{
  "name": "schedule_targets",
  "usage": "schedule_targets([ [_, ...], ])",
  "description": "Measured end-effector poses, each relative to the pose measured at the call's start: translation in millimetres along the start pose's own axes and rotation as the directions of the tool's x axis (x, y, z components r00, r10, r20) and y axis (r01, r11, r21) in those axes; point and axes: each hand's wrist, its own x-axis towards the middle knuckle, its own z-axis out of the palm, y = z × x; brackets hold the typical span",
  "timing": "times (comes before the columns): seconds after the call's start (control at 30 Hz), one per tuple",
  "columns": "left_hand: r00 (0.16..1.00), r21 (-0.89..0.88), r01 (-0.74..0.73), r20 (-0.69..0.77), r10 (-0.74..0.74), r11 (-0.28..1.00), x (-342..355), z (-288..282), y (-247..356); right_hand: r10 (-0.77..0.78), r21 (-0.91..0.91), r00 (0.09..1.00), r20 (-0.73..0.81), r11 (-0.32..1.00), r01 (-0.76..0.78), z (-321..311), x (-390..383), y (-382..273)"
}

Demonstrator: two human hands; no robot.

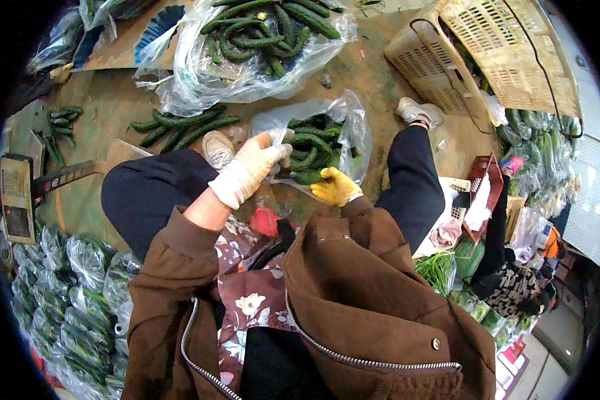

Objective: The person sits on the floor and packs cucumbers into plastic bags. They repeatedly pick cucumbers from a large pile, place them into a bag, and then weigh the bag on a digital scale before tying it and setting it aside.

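Note:
A clear plastic bag [358, 133] with several dark green cucumbers [313, 141] inside lies on the floor between my feet, its mouth spread. My left hand [257, 163], in a white and orange striped glove, is closed on the bag's left rim. My right hand [338, 187], in a yellow glove, pinches the near right edge of the bag, beside the cucumbers. Loose cucumbers [180, 127] lie on the floor left of the bag. Just beyond it, a larger open plastic bag [180, 87] holds a heap of long, partly curled cucumbers [267, 33].
A scale [17, 197] stands at the left, near a small cucumber pile [65, 119]. Filled bags [73, 307] cover the lower left. Cream plastic crates [440, 67] stand at the far right. Another person [513, 287] is at the right among bagged greens and a red-brown crate [485, 193].

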Motion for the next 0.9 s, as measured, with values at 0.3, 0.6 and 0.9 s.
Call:
schedule_targets([
  [0.3,1.0,-0.053,0.004,-0.01,-0.005,0.999,1.5,-0.8,-0.2,-0.156,-0.5,0.936,-0.315,0.866,-0.024,-15.5,13.3,-23.9],
  [0.6,0.998,-0.113,0.032,-0.044,-0.037,0.993,-4.4,8.1,19.2,-0.536,-0.923,0.76,0.367,-0.312,0.226,96.8,38.7,-19.8],
  [0.9,0.997,-0.105,0.01,-0.077,-0.018,0.994,-4.7,-3.9,11.4,-0.216,-0.741,0.826,0.52,0.368,0.562,121.0,26.1,-34.1],
])
